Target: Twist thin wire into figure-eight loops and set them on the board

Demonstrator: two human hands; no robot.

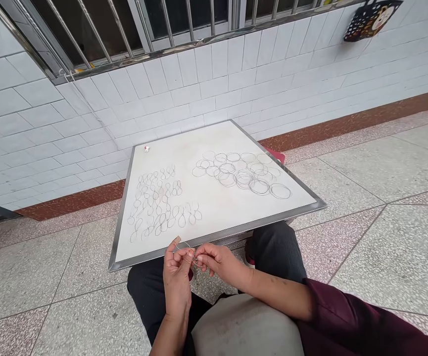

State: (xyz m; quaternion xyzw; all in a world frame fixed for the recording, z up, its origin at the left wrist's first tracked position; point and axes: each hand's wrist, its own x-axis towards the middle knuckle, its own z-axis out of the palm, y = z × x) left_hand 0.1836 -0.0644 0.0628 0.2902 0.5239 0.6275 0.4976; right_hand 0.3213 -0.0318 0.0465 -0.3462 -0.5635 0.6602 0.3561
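Note:
My left hand (178, 272) and my right hand (219, 262) meet at the near edge of a white table, fingertips together. Between them is a thin wire ring (183, 243), pinched by both hands; part of it is hidden by the fingers. A fingertip of the left hand carries a tan wrap, perhaps tape. Just beyond, on the table's left side, lie several rows of wire loops twisted into figure-eights (162, 217). Round wire rings (259, 187), overlapping in a pile, cover part of the right half.
The white table (184, 141) has a grey metal rim and stands by a tiled wall (214, 91). A small red and white object (146, 149) sits at its far left corner. A dark patterned bag (371, 20) hangs at upper right. My knees are under the near edge.

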